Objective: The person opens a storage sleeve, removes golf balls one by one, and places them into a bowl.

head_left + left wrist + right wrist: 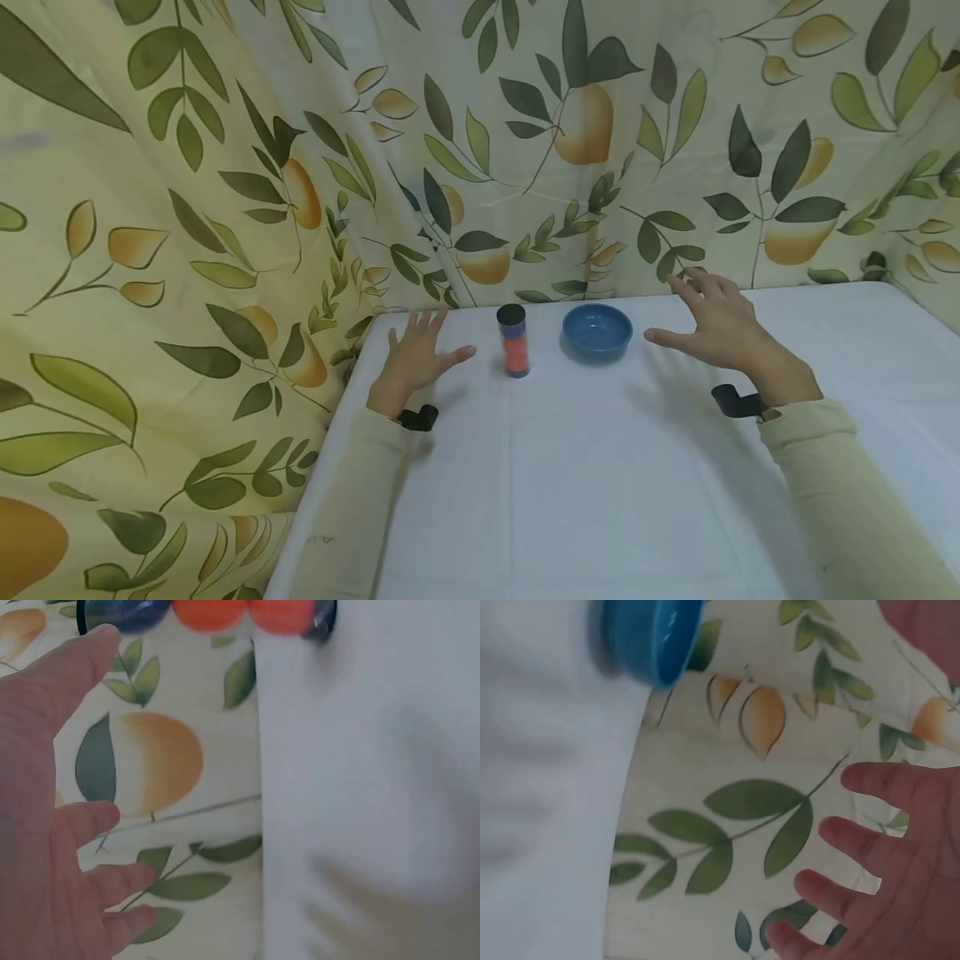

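the left hand (415,358) lies flat on the white table (600,483), fingers straight, holding nothing – the tube (513,341) with black cap stands upright just beside its thumb. the right hand (720,332) hovers with spread, relaxed fingers near the blue bowl (597,329), not touching it.

From where I stand, nothing here can be read. The small tube (513,341) with the black cap has a blue and an orange band but no lettering that shows, and the blue bowl (597,329) is plain. At the near left edge of the white counter (570,500) there is a faint dark mark that might be print, too small and blurred to make out. The leaf-and-fruit curtain (225,208) carries pattern only.
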### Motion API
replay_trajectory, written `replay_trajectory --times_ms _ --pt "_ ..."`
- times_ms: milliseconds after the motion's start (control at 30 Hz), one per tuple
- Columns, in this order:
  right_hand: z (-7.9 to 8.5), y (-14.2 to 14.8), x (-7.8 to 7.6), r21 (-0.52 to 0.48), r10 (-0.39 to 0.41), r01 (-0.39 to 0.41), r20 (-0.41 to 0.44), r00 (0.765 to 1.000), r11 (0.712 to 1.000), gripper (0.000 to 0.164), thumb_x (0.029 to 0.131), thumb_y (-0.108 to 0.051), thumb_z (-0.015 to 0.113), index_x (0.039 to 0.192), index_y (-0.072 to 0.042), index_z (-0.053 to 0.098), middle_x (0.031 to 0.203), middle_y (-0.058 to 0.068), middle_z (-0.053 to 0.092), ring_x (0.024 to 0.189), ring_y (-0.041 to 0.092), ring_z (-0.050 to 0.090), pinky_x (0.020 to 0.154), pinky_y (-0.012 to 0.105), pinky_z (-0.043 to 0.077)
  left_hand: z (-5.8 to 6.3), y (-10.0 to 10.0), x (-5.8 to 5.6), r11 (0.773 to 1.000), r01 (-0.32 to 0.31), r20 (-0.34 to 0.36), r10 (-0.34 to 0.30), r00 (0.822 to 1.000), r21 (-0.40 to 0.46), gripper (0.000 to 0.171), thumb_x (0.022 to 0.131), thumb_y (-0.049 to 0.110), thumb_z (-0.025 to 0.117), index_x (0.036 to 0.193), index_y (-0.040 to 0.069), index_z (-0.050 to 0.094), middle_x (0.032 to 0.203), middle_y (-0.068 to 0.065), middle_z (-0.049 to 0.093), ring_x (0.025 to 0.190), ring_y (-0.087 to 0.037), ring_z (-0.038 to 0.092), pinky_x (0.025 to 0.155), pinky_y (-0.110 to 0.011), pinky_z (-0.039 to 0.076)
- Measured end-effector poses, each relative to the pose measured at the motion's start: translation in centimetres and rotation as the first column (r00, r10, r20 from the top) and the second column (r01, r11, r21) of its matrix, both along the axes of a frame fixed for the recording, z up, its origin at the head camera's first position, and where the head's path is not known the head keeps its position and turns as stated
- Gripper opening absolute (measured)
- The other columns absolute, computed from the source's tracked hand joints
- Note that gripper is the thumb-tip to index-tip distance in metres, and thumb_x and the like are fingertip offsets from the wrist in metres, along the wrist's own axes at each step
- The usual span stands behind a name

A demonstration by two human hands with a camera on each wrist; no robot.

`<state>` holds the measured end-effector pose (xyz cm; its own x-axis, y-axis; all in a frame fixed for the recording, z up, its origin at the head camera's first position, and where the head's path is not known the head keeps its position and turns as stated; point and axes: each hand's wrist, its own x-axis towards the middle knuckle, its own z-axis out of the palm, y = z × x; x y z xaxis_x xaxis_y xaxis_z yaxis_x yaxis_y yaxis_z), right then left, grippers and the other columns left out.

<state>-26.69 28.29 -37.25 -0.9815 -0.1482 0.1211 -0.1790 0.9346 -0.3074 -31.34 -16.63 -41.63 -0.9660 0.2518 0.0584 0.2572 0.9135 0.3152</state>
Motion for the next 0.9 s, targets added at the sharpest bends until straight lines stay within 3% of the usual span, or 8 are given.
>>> replay_trajectory --times_ms 67,133,300,400,500,567,767,900 --pt "-0.2 -0.5 0.3 -0.060 0.022 -0.023 -0.011 1.000 0.998 0.097 0.090 -0.060 0.068 0.158 -0.002 0.030 0.163 0.033 0.017 0.146 0.062 0.011 0.107 0.084 0.017 -0.8 1.0 0.0 0.993 0.019 0.021 -0.022 1.000 0.115 0.097 0.090 0.073 0.058 0.164 0.023 0.021 0.170 -0.012 0.025 0.159 -0.037 0.017 0.122 -0.070 0.011" --pt "-0.4 -1.1 0.7 -0.134 0.051 -0.054 -0.027 0.998 0.990 0.085 0.092 -0.051 0.070 0.154 -0.001 0.039 0.159 0.033 0.026 0.144 0.059 0.017 0.106 0.081 0.022 -1.6 2.2 0.0 0.972 0.028 0.056 -0.042 0.998 0.232 0.093 0.090 0.064 0.065 0.163 0.022 0.026 0.167 -0.010 0.032 0.156 -0.034 0.026 0.124 -0.062 0.019" --pt "-1.1 -2.8 1.4 -0.252 0.118 -0.129 -0.060 0.991 0.959 0.057 0.096 -0.037 0.070 0.139 -0.002 0.056 0.147 0.027 0.047 0.136 0.049 0.032 0.103 0.073 0.034 -3.7 5.7 0.0 0.869 0.031 0.121 -0.105 0.987 0.494 0.082 0.089 0.039 0.078 0.158 0.017 0.038 0.154 -0.015 0.051 0.141 -0.036 0.050 0.115 -0.052 0.042" --pt "-1.4 -3.6 1.6 -0.278 0.159 -0.172 -0.066 0.985 0.945 0.048 0.099 -0.034 0.068 0.135 -0.003 0.061 0.140 0.023 0.055 0.132 0.044 0.041 0.101 0.068 0.041 -4.7 7.6 -0.1 0.817 0.025 0.132 -0.124 0.983 0.576 0.073 0.088 0.033 0.080 0.150 0.013 0.046 0.143 -0.015 0.061 0.129 -0.034 0.059 0.107 -0.048 0.048" --pt "-1.5 -4.3 1.9 -0.288 0.206 -0.221 -0.081 0.975 0.932 0.042 0.100 -0.029 0.067 0.132 -0.002 0.063 0.133 0.021 0.062 0.124 0.038 0.049 0.097 0.061 0.047 -5.4 9.0 0.1 0.789 0.007 0.125 -0.106 0.986 0.615 0.065 0.088 0.031 0.080 0.142 0.010 0.050 0.133 -0.014 0.067 0.120 -0.029 0.067 0.101 -0.043 0.054" --pt "-1.6 -4.7 2.0 -0.285 0.232 -0.250 -0.097 0.968 0.925 0.040 0.100 -0.027 0.067 0.130 -0.001 0.064 0.128 0.019 0.065 0.120 0.036 0.054 0.095 0.057 0.049 -5.8 9.6 0.3 0.790 -0.002 0.103 -0.078 0.992 0.614 0.062 0.088 0.028 0.081 0.139 0.010 0.051 0.127 -0.014 0.070 0.114 -0.027 0.071 0.097 -0.041 0.056" --pt "-1.9 -5.6 2.3 -0.275 0.287 -0.307 -0.113 0.951 0.911 0.036 0.098 -0.021 0.068 0.127 0.001 0.065 0.119 0.018 0.070 0.110 0.032 0.063 0.093 0.054 0.053 -6.5 10.7 0.8 0.869 -0.018 -0.001 0.021 1.000 0.495 0.053 0.090 0.029 0.079 0.131 0.007 0.055 0.117 -0.014 0.074 0.106 -0.025 0.072 0.093 -0.042 0.056" --pt "-2.1 -6.4 2.4 -0.266 0.306 -0.322 -0.100 0.947 0.909 0.036 0.098 -0.022 0.070 0.125 0.001 0.066 0.115 0.014 0.072 0.106 0.029 0.065 0.091 0.053 0.054 -6.6 10.9 0.8 0.887 -0.018 -0.032 0.037 0.999 0.461 0.049 0.092 0.028 0.077 0.130 0.004 0.055 0.115 -0.014 0.073 0.104 -0.027 0.071 0.092 -0.044 0.056"
